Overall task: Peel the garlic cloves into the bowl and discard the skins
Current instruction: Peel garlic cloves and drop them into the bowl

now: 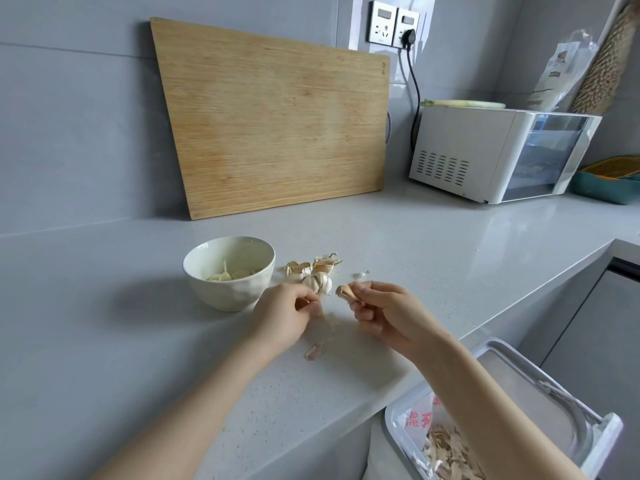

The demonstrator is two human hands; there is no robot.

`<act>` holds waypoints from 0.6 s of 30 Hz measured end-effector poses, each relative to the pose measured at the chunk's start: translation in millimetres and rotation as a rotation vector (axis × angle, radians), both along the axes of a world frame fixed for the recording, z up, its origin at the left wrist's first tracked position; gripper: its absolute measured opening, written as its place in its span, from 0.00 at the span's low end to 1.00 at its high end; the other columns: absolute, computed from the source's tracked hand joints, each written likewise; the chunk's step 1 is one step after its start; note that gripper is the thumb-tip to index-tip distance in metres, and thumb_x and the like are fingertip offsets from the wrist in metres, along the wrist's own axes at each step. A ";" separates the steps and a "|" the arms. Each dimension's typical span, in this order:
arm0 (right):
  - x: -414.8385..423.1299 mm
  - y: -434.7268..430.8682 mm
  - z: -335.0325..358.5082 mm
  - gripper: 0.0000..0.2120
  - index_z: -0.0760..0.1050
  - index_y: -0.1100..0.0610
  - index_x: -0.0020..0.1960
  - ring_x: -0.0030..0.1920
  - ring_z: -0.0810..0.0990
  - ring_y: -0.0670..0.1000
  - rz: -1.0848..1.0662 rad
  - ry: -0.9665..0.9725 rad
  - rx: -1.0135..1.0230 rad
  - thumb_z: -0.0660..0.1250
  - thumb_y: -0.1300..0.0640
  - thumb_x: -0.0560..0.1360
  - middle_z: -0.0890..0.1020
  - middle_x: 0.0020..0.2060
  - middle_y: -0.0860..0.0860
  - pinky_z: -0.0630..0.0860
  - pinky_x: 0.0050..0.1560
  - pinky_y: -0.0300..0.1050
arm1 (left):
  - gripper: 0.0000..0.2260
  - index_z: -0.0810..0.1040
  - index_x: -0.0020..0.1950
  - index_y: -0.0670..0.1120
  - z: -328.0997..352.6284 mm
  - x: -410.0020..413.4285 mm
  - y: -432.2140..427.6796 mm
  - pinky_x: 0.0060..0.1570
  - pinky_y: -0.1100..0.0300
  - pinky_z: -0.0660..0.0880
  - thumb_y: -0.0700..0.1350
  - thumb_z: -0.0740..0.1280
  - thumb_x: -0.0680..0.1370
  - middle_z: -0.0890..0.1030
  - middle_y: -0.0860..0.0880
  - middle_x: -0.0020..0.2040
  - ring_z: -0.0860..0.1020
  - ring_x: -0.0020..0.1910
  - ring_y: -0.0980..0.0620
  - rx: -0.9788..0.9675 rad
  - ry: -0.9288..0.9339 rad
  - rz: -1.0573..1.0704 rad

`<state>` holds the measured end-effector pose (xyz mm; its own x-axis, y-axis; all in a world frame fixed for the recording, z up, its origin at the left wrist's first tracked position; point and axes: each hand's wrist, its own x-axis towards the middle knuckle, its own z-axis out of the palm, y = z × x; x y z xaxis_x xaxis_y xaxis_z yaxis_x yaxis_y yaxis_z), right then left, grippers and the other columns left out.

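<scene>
We found the right hand (381, 313) pinching a half-skinned garlic clove (345, 292) above the surface (138, 341), right of the bowl (229, 271). The left hand (284, 315) held a skin scrap. We judged short pulls from the tip best, skins going to the bin (519, 410).

On the counter (433, 244) the bowl (229, 273) stood left of the garlic pile (313, 271), with peeled cloves (228, 274) in it. Both hands hovered before the pile, the left hand (284, 315) beside the right hand (384, 315), which held a clove (345, 291). A loose skin (313, 350) lay nearer the front edge. The cutting board (273, 123) leaned against the wall behind; the appliance (498, 154) sat toward the back right corner. Below the front edge, at right, the bin (519, 393) held skins (450, 452).
</scene>
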<state>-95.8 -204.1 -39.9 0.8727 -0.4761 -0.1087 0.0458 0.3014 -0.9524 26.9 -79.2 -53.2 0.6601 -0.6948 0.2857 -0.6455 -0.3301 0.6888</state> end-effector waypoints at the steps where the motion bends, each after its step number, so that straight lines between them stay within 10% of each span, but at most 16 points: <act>1: 0.2 1.6 1.0 0.08 0.76 0.66 0.45 0.26 0.67 0.45 0.013 0.004 0.033 0.60 0.64 0.78 0.74 0.31 0.54 0.62 0.22 0.33 | 0.05 0.83 0.49 0.48 -1.3 0.1 -0.8 0.37 0.71 0.67 0.43 0.70 0.74 0.80 0.52 0.41 0.75 0.39 0.56 0.000 -0.010 0.020; 6: 4.6 9.6 6.4 0.10 0.74 0.70 0.53 0.28 0.69 0.45 0.088 -0.020 0.209 0.56 0.66 0.79 0.75 0.31 0.54 0.67 0.25 0.34 | 0.06 0.83 0.45 0.44 7.2 -1.2 0.5 0.41 0.62 0.71 0.44 0.67 0.76 0.80 0.48 0.42 0.76 0.40 0.52 -0.168 -0.112 0.033; 12: 7.3 21.4 15.4 0.10 0.78 0.69 0.46 0.27 0.66 0.45 0.063 -0.027 -0.040 0.63 0.62 0.77 0.73 0.29 0.52 0.65 0.25 0.34 | 0.07 0.76 0.42 0.41 36.2 -11.5 12.5 0.21 0.69 0.65 0.44 0.67 0.76 0.78 0.45 0.31 0.74 0.26 0.54 -0.334 1.021 -0.175; 18: 7.6 34.0 25.2 0.12 0.76 0.59 0.32 0.25 0.60 0.46 -0.081 -0.069 -0.253 0.70 0.53 0.69 0.69 0.24 0.49 0.56 0.25 0.36 | 0.07 0.76 0.42 0.39 45.0 -12.6 18.6 0.19 0.69 0.68 0.39 0.68 0.65 0.76 0.43 0.30 0.74 0.25 0.52 -0.345 1.638 -0.301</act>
<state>-88.3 -170.1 -14.7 0.8317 -0.5492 0.0814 0.1277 0.0466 -0.9907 14.4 -60.5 -8.2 0.2609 -0.8970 -0.3567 0.7545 -0.0411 0.6551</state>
